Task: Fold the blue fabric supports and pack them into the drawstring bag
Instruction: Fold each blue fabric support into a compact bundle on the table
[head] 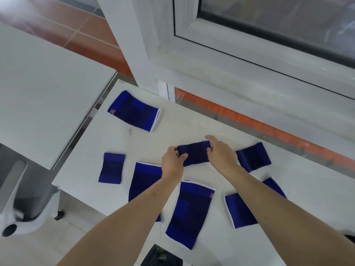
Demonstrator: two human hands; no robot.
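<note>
A person stands at a white table [192,127] set against a window frame [249,60], both bare forearms reaching forward over the surface. The left hand [172,160] pinches the left end of a small dark-blue fabric support [195,154], thumb on the near side and fingers curled behind it. The right hand [221,153] grips the right end of the same support, its index finger extended over the top edge while the other fingers curl around the cloth. The support is held between the two hands near the middle of the table; whether it rests on the surface or is lifted just above it cannot be told. Six further blue supports lie flat around it: a large one with an orange mark [134,111] toward the far left corner, a small one [112,167] at the left, a long one [144,181] partly under the left forearm, a large one [189,212] between the forearms, one [253,158] just beyond the right hand, and one [240,210] partly beneath the right forearm. A second white table [48,93] stands to the left, with a chair base [23,217] below it.
</note>
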